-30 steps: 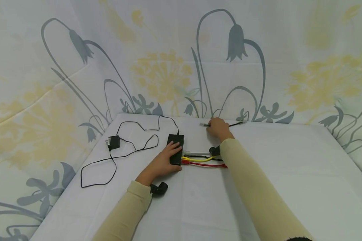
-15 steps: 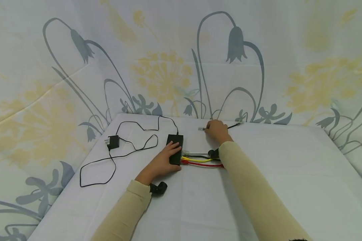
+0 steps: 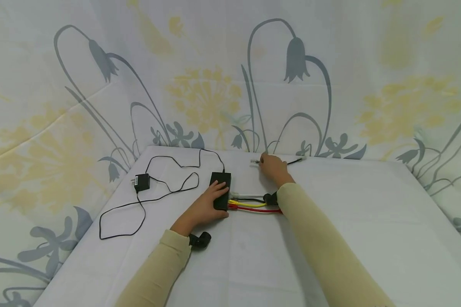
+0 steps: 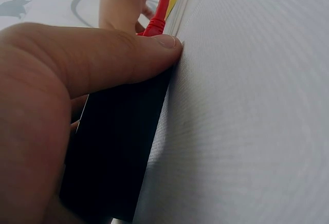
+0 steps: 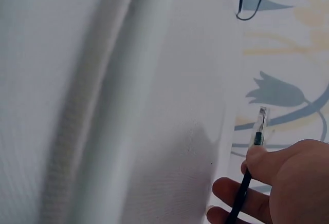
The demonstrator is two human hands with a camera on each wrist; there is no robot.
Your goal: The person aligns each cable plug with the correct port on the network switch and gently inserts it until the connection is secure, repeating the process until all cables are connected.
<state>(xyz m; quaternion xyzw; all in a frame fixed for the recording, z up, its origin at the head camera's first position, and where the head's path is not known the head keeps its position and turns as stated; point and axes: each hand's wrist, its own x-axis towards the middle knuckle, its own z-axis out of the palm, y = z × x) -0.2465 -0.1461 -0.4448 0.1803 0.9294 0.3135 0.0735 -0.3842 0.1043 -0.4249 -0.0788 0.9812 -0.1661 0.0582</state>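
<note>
A black network switch (image 3: 220, 179) lies on the white table, left of centre. My left hand (image 3: 199, 209) holds it, fingers spread over its top and thumb (image 4: 149, 54) along its near side. Red (image 3: 255, 209), yellow (image 3: 251, 205) and black (image 3: 249, 199) network cables and a pale one come out of its right side. Near the table's back edge, my right hand (image 3: 274, 168) pinches a short black network cable (image 3: 293, 162) between thumb and fingers. In the right wrist view, its clear plug (image 5: 261, 118) sticks out past the thumb. My right forearm hides the cables' far ends.
A black power adapter (image 3: 142, 182) lies at the left, its thin black cord (image 3: 169, 157) looping over the table to the switch's back end. A flower-printed cloth (image 3: 207, 94) hangs behind the table's back edge.
My right hand has come slightly nearer with the black network cable, whose right end has shifted left. The left hand stays on the switch. The head view has tilted slightly.
</note>
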